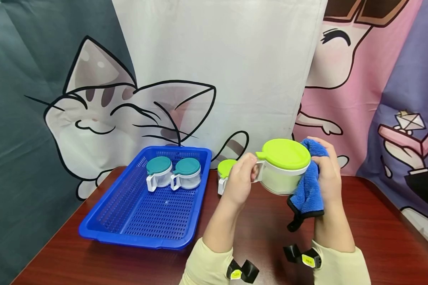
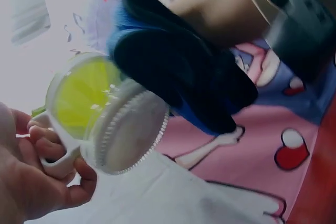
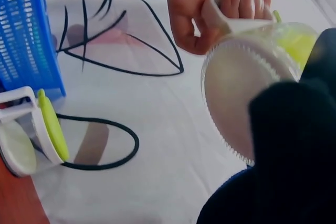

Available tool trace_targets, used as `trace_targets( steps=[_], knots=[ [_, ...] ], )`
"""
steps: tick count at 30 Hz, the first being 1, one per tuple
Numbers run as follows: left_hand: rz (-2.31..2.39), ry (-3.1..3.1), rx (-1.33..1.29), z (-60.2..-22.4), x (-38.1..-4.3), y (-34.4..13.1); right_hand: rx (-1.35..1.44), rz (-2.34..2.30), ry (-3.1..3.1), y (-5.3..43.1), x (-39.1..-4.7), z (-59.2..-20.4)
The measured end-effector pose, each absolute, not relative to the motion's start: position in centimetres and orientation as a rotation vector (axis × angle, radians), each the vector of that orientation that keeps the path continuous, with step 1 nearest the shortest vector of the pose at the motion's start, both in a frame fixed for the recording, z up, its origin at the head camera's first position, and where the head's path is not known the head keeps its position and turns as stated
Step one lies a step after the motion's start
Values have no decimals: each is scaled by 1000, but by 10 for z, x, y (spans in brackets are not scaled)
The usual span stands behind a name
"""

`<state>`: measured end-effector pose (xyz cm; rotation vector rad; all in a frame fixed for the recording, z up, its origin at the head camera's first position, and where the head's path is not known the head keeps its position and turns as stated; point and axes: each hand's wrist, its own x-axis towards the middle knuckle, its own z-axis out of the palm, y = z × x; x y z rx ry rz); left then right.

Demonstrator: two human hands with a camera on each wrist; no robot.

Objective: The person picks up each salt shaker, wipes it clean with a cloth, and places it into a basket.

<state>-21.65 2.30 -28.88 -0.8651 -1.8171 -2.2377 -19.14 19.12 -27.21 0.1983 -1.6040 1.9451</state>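
Observation:
My left hand [image 1: 239, 178] grips the white handle of a clear seasoning jar [image 1: 283, 179] with a lime-green lid [image 1: 286, 153], raised above the table. In the left wrist view, the fingers [image 2: 44, 142] curl through that handle, and the jar's ridged base [image 2: 131, 135] shows. My right hand [image 1: 328, 170] holds a blue cloth [image 1: 308, 186] with dark edging against the jar's right side. The cloth's lower end hangs loose. In the right wrist view, the dark side of the cloth [image 3: 294, 145] covers part of the jar, and the right fingers are hidden.
A second green-lidded jar [image 1: 225, 169] stands on the brown table [image 1: 264, 237], behind my left hand. To the left sits a blue perforated basket [image 1: 139, 239] holding two teal-lidded jars [image 1: 159, 172] near its far end. A printed curtain [image 1: 235, 59] hangs behind the table.

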Motion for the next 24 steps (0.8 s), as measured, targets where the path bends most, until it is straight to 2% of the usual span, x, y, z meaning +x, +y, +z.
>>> trace_targets(
  steps=[5, 10, 24],
  knots=[
    [-1890, -1990, -753, -291, -219, 18, 103, 1879, -1640, 181, -191, -273],
    [-1730, -1986, -688, -293, -221, 17, 53, 1885, -1616, 168, -189, -275],
    [-1657, -1800, -477, -295, -220, 28, -9, 1747, -1432, 134, -192, -287]
  ],
)
